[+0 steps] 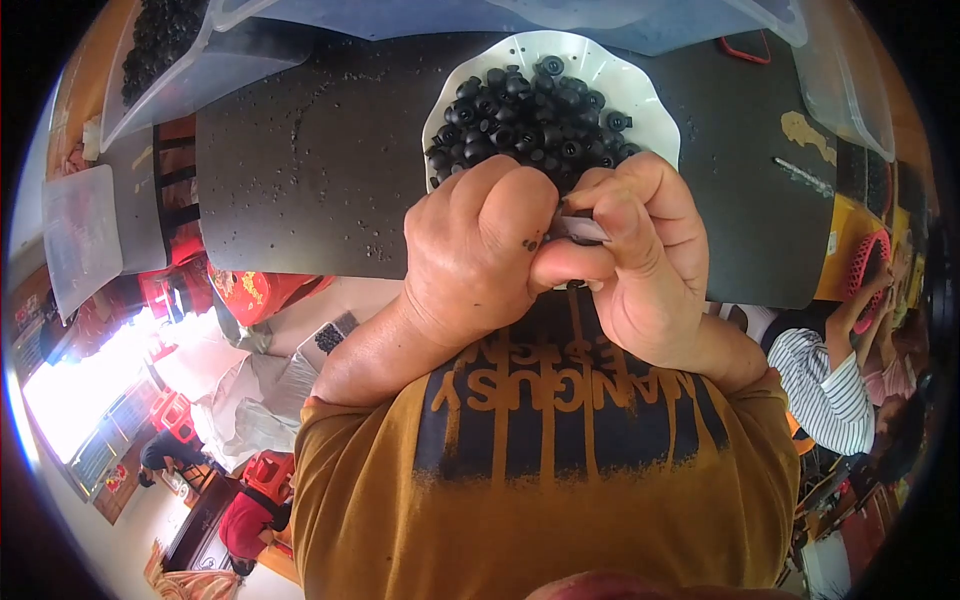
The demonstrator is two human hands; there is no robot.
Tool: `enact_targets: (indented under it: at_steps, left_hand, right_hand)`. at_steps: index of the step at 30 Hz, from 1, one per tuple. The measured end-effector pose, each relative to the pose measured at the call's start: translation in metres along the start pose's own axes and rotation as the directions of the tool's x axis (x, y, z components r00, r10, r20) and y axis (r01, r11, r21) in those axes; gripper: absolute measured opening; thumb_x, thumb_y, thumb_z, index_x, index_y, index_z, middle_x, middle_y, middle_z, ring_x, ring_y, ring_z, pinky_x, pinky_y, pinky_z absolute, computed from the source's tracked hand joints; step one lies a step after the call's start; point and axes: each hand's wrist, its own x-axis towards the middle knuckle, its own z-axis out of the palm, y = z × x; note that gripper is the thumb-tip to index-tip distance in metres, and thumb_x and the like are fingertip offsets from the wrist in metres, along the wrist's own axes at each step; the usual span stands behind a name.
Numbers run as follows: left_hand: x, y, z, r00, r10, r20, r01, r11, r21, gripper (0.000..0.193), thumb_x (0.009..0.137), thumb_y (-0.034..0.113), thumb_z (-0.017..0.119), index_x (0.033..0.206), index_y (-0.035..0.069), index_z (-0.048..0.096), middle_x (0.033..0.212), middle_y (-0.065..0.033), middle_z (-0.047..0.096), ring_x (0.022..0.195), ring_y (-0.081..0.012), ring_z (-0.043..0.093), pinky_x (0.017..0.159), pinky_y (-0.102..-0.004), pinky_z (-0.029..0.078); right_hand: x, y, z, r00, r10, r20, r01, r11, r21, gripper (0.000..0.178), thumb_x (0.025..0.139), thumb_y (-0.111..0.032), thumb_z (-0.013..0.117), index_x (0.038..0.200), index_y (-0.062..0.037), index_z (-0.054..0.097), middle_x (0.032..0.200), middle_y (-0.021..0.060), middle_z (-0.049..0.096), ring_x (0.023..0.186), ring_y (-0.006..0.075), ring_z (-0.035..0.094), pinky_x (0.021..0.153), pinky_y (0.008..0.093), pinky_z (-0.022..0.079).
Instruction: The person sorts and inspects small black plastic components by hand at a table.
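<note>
Pinching a pale flat strip [584, 229]: right hand [655, 260] | left hand [475, 245] curled closed, any held piece hidden | black knobs [530, 115] in white bowl [655, 95], 12 o'clock | probably best: steady wrists, light pinch

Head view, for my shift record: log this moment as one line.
right hand: pinching thin gray piece | left hand: curled alongside | beyond: scalloped white dish holding small black rounded parts
</note>
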Motion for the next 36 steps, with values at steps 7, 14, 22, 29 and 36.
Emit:
enact_targets:
  at_steps: [7, 14, 22, 29, 36]
  left_hand:
    - [0.003, 0.002, -0.009, 1.000, 0.015, 0.012, -0.013, 0.996, -0.090, 0.052, 0.070, 0.060, 0.053, 0.064, 0.010, 0.042, 0.055, -0.0033, 0.041, 0.044, -0.0212, 0.046, 0.037, -0.0303, 0.039]
    - [-0.001, -0.004, -0.020, 0.968, -0.237, 0.087, 0.249, 0.952, -0.175, 0.064, 0.058, 0.067, 0.057, 0.065, 0.005, 0.045, 0.054, -0.0068, 0.043, 0.045, -0.0256, 0.047, 0.040, -0.0314, 0.039]
    - [0.002, 0.000, -0.029, 0.950, -0.290, 0.117, 0.312, 0.894, -0.321, 0.057, 0.064, 0.058, 0.065, 0.073, 0.003, 0.050, 0.059, -0.0078, 0.049, 0.049, -0.0227, 0.051, 0.045, -0.0290, 0.042]
    - [0.016, 0.007, -0.041, 0.923, -0.262, 0.282, 0.382, 0.722, -0.577, 0.027, 0.078, 0.026, 0.066, 0.081, 0.002, 0.054, 0.066, -0.0079, 0.054, 0.058, -0.0147, 0.055, 0.052, -0.0257, 0.044]
    - [0.020, 0.007, -0.048, 0.910, -0.267, 0.316, 0.398, 0.774, -0.492, 0.024, 0.076, 0.018, 0.067, 0.087, 0.000, 0.054, 0.068, -0.0091, 0.057, 0.060, -0.0140, 0.057, 0.054, -0.0257, 0.047]
  right_hand:
    - [0.000, 0.001, 0.002, 0.998, -0.040, 0.049, 0.041, 0.999, -0.013, 0.014, 0.091, -0.018, 0.047, 0.091, -0.0033, 0.047, 0.081, 0.0033, 0.057, 0.067, 0.0032, 0.055, 0.059, 0.0152, 0.044]
    - [0.003, 0.000, -0.002, 0.999, -0.008, 0.043, 0.010, 0.999, -0.032, 0.021, 0.092, -0.024, 0.047, 0.089, -0.0038, 0.050, 0.067, -0.0024, 0.048, 0.055, 0.0018, 0.040, 0.049, 0.0147, 0.032]
    - [0.007, -0.004, -0.001, 0.998, 0.022, 0.060, -0.020, 0.999, -0.037, 0.019, 0.092, -0.023, 0.047, 0.088, -0.0039, 0.050, 0.065, -0.0035, 0.045, 0.056, 0.0022, 0.038, 0.049, 0.0150, 0.032]
    - [0.005, -0.006, 0.008, 0.999, 0.026, 0.025, -0.024, 0.996, -0.084, 0.017, 0.092, -0.021, 0.046, 0.089, -0.0041, 0.050, 0.068, -0.0032, 0.046, 0.058, 0.0024, 0.039, 0.052, 0.0157, 0.033]
    - [0.005, -0.008, 0.007, 1.000, 0.011, -0.027, -0.018, 0.962, -0.272, 0.020, 0.093, -0.020, 0.042, 0.097, -0.0019, 0.050, 0.079, 0.0001, 0.051, 0.065, 0.0030, 0.042, 0.060, 0.0169, 0.037]
